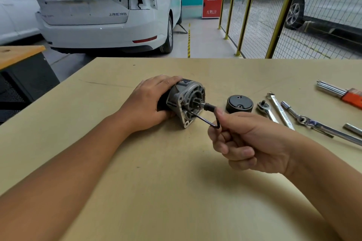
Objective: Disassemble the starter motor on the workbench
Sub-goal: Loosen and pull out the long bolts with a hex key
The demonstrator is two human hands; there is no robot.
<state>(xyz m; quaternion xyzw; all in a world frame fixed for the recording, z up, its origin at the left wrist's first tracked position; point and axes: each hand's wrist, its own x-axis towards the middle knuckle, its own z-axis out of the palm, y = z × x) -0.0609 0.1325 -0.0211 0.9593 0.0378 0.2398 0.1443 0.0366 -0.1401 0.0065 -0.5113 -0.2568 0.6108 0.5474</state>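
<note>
The starter motor (186, 101) lies on its side on the workbench (156, 182), its silver flanged nose housing and pinion shaft facing right. My left hand (150, 101) grips the dark body of the motor from behind. My right hand (244, 143) pinches a black L-shaped hex key (205, 121) between thumb and fingers. The key's long arm reaches into the lower part of the nose housing. A black round end cap (239, 103) sits on the bench just right of the pinion shaft, apart from the motor.
To the right lie a ratchet (266, 109), a combination wrench (280, 110), a second ratchet with an extension (313, 122), a loose socket (352, 129) and a hex key set in an orange holder (340, 94). White cars and a mesh fence stand beyond the bench.
</note>
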